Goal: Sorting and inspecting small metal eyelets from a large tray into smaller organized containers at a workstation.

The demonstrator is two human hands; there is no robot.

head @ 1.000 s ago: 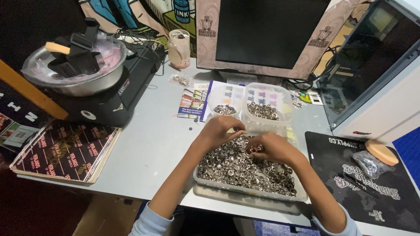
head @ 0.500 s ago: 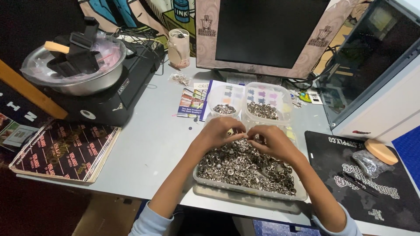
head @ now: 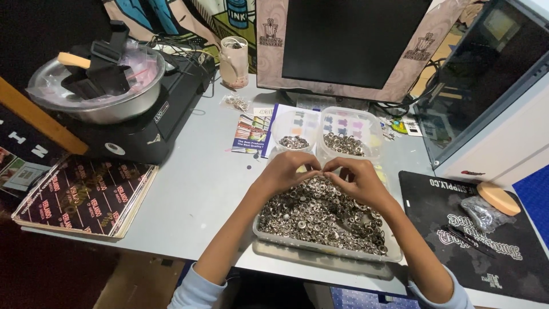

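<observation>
A clear tray [head: 320, 247] heaped with small silver metal rings [head: 320, 214] sits on the grey table [head: 194, 189], in front of the monitor [head: 349, 43]. Above its far edge, the left hand [head: 286, 171] and right hand [head: 357, 178] meet, fingertips narrowly pinched together; what they pinch cannot be told. Two small tubs [head: 326, 129] of sorted rings stand just behind the tray.

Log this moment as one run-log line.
left hand + right hand: fingertips together over tray | metal rings | two tubs behind
</observation>
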